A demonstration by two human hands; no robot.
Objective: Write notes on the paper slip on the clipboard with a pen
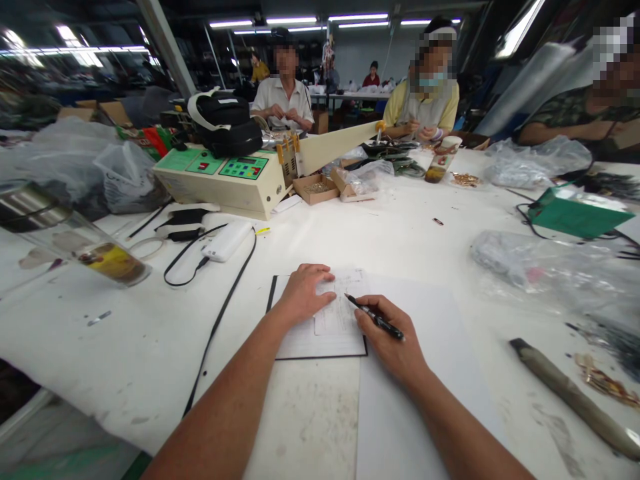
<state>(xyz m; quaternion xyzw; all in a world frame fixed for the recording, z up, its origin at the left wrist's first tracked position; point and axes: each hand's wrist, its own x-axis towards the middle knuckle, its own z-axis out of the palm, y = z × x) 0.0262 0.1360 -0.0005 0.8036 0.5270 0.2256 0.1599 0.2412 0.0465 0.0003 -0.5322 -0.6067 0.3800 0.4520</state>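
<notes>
My left hand (pixel 306 291) lies flat, fingers stretched, on a white notebook page (pixel 305 340) with a dark border, pressing it down. A small slip of paper (pixel 339 313) with faint writing lies on that page between my hands. My right hand (pixel 393 340) is closed round a black pen (pixel 377 320), whose tip touches the slip near its upper part. A larger white sheet (pixel 425 373) lies under my right hand and wrist.
A cream machine (pixel 225 183) with green panels and a black bag on it stands at the back left. A white power bank (pixel 226 241) with black cable, a glass jar (pixel 75 243), plastic bags (pixel 550 273), a green box (pixel 575 213) and a grey tool (pixel 570 397) surround me. Other people sit opposite.
</notes>
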